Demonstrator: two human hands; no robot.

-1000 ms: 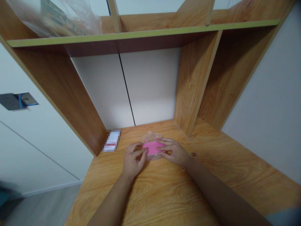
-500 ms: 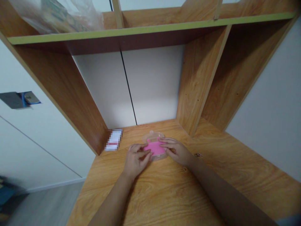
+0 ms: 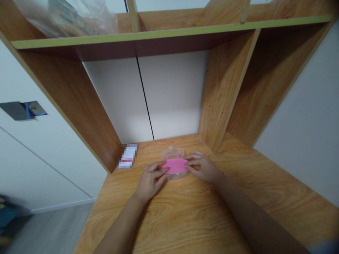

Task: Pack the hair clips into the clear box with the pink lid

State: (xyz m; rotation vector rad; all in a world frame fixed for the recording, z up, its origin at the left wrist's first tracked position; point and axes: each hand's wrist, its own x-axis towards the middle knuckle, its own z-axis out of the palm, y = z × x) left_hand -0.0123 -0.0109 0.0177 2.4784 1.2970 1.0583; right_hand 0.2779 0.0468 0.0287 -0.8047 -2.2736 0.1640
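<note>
A flat pink plastic panel [image 3: 175, 166] with two small tabs at its far edge lies in or over an opened clear plastic case [image 3: 180, 176]. The case's see-through lid [image 3: 172, 152] is folded back toward the wall. My left hand [image 3: 151, 178] grips the panel's left end, its thumb and fingers bent at the near left corner. At the opposite end, the fingertips of my right hand [image 3: 201, 167] are closed on the panel's right edge. What lies beneath the pink panel is hidden.
Near my right wrist, a small rubber band [image 3: 207, 189] lies on the wooden desk [image 3: 180, 218]; another small loop is partly covered by the wrist. A blurred white packet [image 3: 128, 156] rests by the left side panel. Above, a shelf [image 3: 169, 33] holds a plastic bag [image 3: 71, 19].
My right fingers have slid from the top of the pink panel out to its right edge, uncovering more of it. My left hand has shifted slightly left.
</note>
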